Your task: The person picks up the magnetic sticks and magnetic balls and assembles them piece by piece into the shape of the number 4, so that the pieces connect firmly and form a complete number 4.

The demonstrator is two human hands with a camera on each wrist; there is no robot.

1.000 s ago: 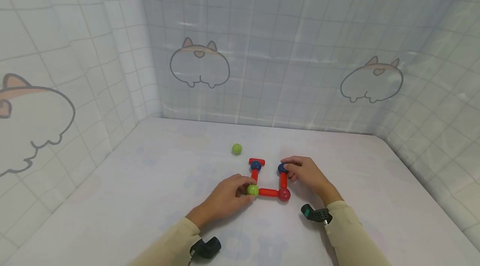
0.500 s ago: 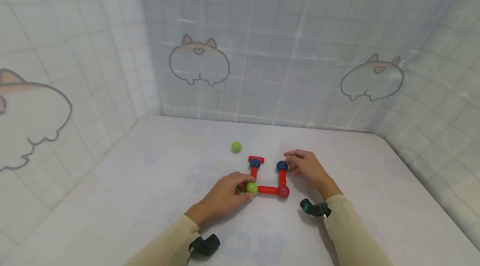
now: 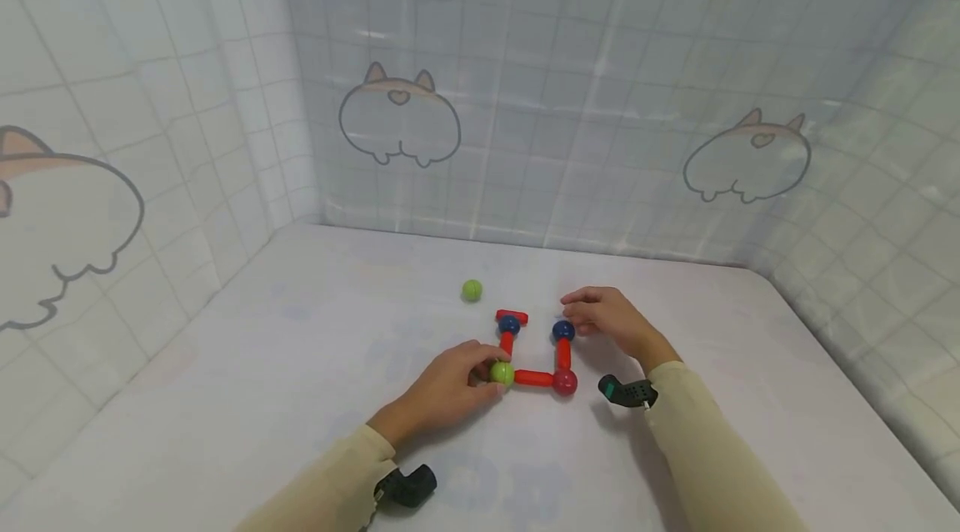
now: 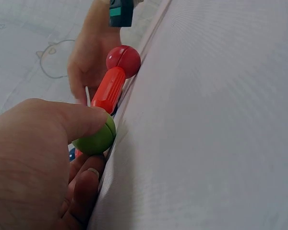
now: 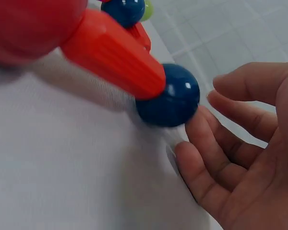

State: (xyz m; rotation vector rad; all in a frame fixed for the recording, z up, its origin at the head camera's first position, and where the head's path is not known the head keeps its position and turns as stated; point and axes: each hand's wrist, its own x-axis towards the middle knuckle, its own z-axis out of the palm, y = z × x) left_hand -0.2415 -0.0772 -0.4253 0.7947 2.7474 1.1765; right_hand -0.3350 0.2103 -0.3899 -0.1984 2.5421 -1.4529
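On the white table a U-shaped build of balls and red rods lies flat. My left hand (image 3: 442, 386) pinches the green ball (image 3: 502, 373) at its near left corner, thumb and fingers on opposite sides. From that ball a red rod (image 3: 534, 378) runs right to a red ball (image 3: 565, 382). Another red rod (image 3: 563, 354) leads from there to a dark blue ball (image 5: 175, 98). My right hand (image 3: 611, 319) hovers just beyond this blue ball, fingers loosely bent and holding nothing. On the left side, a rod (image 3: 507, 343) joins the green ball to a second blue ball (image 3: 509, 325).
A red rod (image 3: 512, 316) lies crosswise right behind the left blue ball; whether they touch is unclear. Farther back sits a loose green ball (image 3: 472, 290). Tile-patterned curtains (image 3: 517, 98) stand behind the table and at both sides.
My right hand has let go of the right blue ball and moved slightly away from it toward the back. The left hand keeps its pinch on the green ball.
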